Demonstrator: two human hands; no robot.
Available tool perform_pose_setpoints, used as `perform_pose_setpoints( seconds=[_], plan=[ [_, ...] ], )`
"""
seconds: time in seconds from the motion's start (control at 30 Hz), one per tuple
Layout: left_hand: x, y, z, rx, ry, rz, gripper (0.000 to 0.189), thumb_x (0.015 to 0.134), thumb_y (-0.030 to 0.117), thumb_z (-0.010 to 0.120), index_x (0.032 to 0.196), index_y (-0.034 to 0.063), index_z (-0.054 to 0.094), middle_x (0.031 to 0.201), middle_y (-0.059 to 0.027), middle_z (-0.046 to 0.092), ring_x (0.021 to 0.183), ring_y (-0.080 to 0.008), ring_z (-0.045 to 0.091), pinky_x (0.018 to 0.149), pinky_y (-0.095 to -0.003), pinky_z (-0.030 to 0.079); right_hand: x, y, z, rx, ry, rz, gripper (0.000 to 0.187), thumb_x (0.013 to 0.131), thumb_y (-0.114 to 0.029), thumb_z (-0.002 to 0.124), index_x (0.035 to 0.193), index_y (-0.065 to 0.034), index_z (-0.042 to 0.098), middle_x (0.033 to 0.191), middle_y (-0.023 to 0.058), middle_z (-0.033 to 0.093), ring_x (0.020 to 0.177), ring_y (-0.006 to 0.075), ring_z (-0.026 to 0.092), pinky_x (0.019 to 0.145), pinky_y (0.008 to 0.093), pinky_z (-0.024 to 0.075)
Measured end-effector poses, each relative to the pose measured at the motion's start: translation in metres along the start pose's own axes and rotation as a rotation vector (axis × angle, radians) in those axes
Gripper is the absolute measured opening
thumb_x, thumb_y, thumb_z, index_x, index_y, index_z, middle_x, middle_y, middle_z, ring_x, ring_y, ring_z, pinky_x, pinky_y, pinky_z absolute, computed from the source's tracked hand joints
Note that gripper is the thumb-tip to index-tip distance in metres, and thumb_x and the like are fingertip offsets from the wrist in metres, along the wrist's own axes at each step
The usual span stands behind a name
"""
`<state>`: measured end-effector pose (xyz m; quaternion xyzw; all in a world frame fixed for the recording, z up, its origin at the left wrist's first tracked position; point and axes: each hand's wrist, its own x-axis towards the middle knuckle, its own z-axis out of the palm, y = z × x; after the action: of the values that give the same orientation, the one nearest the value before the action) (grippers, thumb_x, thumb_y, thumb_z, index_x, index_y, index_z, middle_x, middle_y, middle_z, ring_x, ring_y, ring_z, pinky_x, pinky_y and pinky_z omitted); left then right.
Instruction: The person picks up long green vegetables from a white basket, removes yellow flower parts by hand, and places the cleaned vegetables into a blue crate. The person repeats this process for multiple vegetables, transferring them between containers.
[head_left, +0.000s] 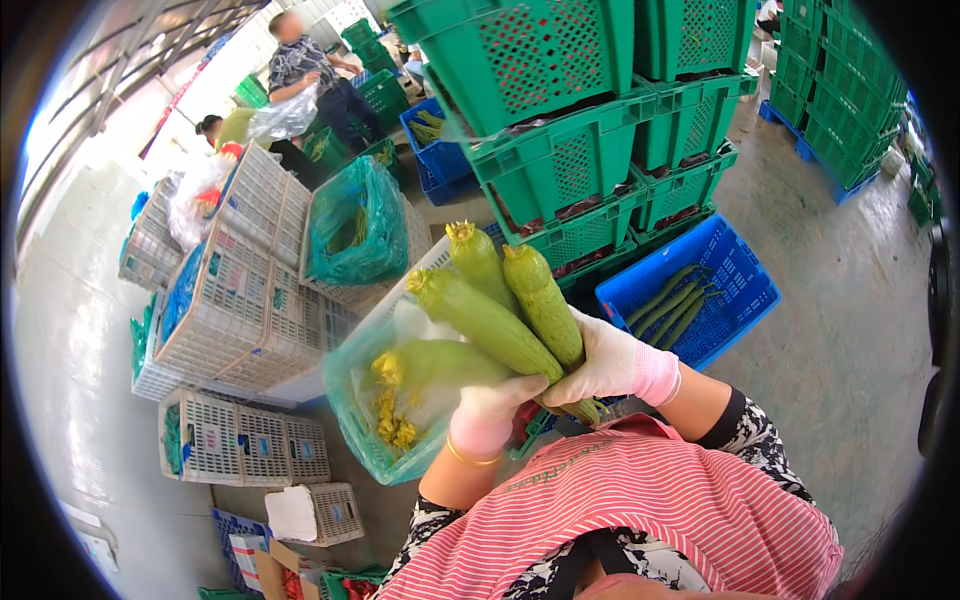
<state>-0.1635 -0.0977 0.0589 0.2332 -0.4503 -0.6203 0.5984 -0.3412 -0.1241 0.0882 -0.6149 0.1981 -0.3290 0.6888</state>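
Several pale green luffa gourds (480, 315) are bunched in front of my chest, pointing away from me. My right hand (604, 360), in a white glove with a pink cuff, grips the bunch from the right side. From below and the left, my left hand (496, 409), gloved the same way, holds the stem ends with its thumb on top. One gourd (450, 361) lies lower on the left with a yellow blossom (388, 368) at its tip. Beneath it stands a crate lined with a green plastic bag (352, 420), holding loose yellow blossoms (397, 431).
Stacked green crates (559, 161) rise just ahead. A blue crate (739, 274) with several long green gourds (671, 304) sits at the right. White crates (255, 311) are stacked left, beside another bag-lined crate (386, 255). A person (304, 71) stands farther back holding clear plastic.
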Motion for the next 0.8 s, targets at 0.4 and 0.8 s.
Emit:
perform_pose_setpoints(
  seconds=[0.4, 0.8],
  plan=[
    [0.127, -0.189, 0.118, 0.395, 0.051, -0.160, 0.076, 0.079, 0.025, 0.085, 0.142, 0.0078, 0.045, 0.139, -0.0075, 0.050, 0.126, -0.0211, 0.049, 0.106, -0.0410, 0.044, -0.083, 0.028, -0.263, 0.050, 0.121, -0.072, 0.086, 0.076, -0.028, 0.085, 0.145, -0.0061, 0.039, 0.130, 0.0075, 0.058, 0.119, 0.0148, 0.054, 0.102, 0.0334, 0.0455],
    [0.157, -0.387, 0.111, 0.307, 0.129, -0.433, 0.094, 0.089, 0.057, 0.065, 0.155, 0.0062, 0.021, 0.152, -0.0083, 0.035, 0.139, -0.0252, 0.035, 0.116, -0.0406, 0.027, -0.106, 0.178, -0.430, -0.455, 0.084, -0.079, 0.060, 0.067, -0.031, 0.080, 0.119, -0.0086, 0.061, 0.097, 0.0157, 0.069, 0.091, 0.0361, 0.067, 0.079, 0.0420, 0.0539]
  ],
)
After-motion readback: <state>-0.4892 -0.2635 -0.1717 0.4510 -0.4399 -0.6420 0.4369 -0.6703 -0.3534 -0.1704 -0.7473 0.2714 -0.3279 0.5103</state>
